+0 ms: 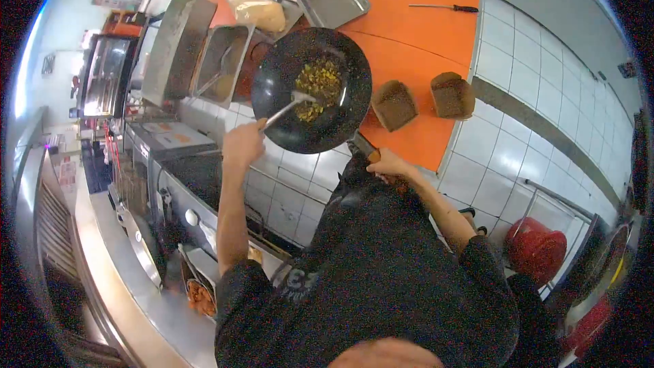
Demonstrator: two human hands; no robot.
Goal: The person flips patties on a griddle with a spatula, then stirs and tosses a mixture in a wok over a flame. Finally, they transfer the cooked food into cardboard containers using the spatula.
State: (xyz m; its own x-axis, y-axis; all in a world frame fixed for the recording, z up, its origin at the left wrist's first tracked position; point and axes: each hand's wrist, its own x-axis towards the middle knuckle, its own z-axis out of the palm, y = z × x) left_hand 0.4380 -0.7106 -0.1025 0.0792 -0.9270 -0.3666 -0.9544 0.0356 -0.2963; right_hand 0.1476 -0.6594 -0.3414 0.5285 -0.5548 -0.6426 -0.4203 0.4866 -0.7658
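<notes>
My left hand point(243, 143) is closed around the handle of a metal spatula point(281, 113). The spatula's blade rests in a dark wok point(278, 67), against chopped yellow-green and brown food point(320, 82). At the end of the wok's handle point(364, 146), my right hand point(391, 165) grips it, close to the dark shirt. The wok is held over the edge of an orange tabletop point(422, 34). Two open brown paper boxes, one nearer the wok point(395, 105) and one farther right point(452, 95), stand on that tabletop.
Behind the wok are a metal tray point(332, 0) and a plastic bag point(259, 12). Deep metal containers point(221, 65) stand at left. A thin black-handled tool point(449, 7) lies at upper right. Lower left holds a metal counter point(170, 320); a red object point(535, 249) is at right.
</notes>
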